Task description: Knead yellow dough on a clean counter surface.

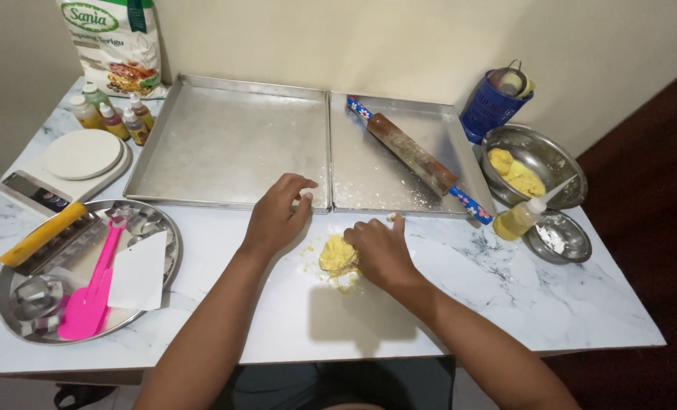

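Yellow dough (337, 255) touches right hand (380, 250) grip's left.

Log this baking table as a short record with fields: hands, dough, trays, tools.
right hand: right hand presses on the yellow dough lump
left hand: left hand rests empty at the edge of the left baking tray
surface: marble-pattern table
right tray: right baking tray carries the rolling pin
bowl: steel bowl holds more yellow dough
round tray: pink spatula and white scraper
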